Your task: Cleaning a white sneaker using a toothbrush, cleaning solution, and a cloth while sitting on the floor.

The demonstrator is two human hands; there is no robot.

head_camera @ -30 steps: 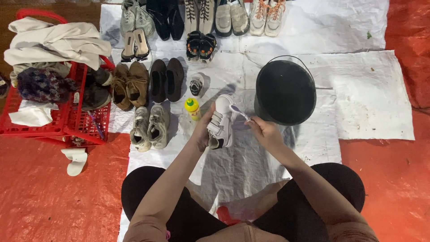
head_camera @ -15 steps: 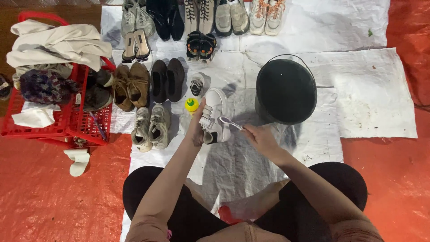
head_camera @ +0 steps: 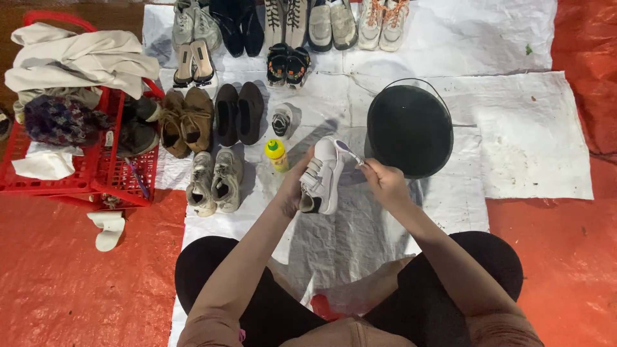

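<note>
The left hand [head_camera: 297, 186] is gripping a small white shoe [head_camera: 321, 173] from its left side, fingers curled shut around the upper, holding it tipped above the white sheet [head_camera: 514, 141]. The right hand [head_camera: 385, 183] is pinching a toothbrush [head_camera: 350, 153] closed between thumb and fingertips, its head touching the shoe's toe — what looks like bristles, though the tip is too small to be sure. To scrub well, the left fingers should be bracing firmly behind the spot being brushed, with short strokes running away from the fingertips rather than toward them. Just beyond the right fingers a black bucket [head_camera: 409, 128] is standing; just beyond the left fingers, a small yellow bottle [head_camera: 277, 154] with a green cap. Rows of shoes [head_camera: 218, 115] are lying farther out on the sheet, which is covering an orange tarp [head_camera: 77, 270]. Well to the left of the left hand sits a red basket [head_camera: 96, 173] — cloths piled on it.
</note>
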